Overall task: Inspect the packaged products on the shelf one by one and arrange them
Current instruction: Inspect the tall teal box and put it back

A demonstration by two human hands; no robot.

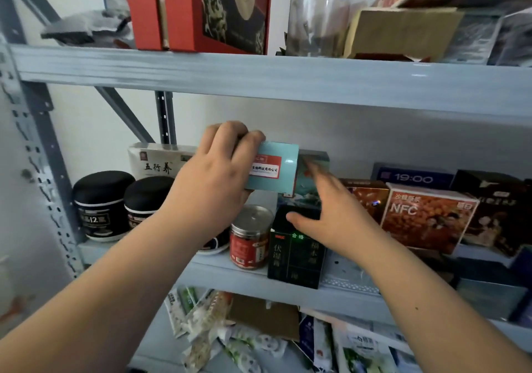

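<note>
My left hand (214, 173) grips a small light-blue box (276, 168) with a red-and-white label, holding it up above the middle shelf (218, 271). My right hand (331, 214) reaches past it with fingers spread, its thumb lying on top of a dark green box (293, 254) that stands at the shelf's front edge. Behind that box a teal illustrated box (311, 179) stands upright, partly covered by my right fingers. A red-labelled jar (249, 238) with a metal lid stands left of the dark green box.
Two black jars (99, 205) and a white box (157, 161) fill the shelf's left. Orange NFC box (426, 217), a dark blue box (411, 175) and dark boxes stand right. The upper shelf holds a red gift box (198, 9). Loose sachets (216, 329) lie below.
</note>
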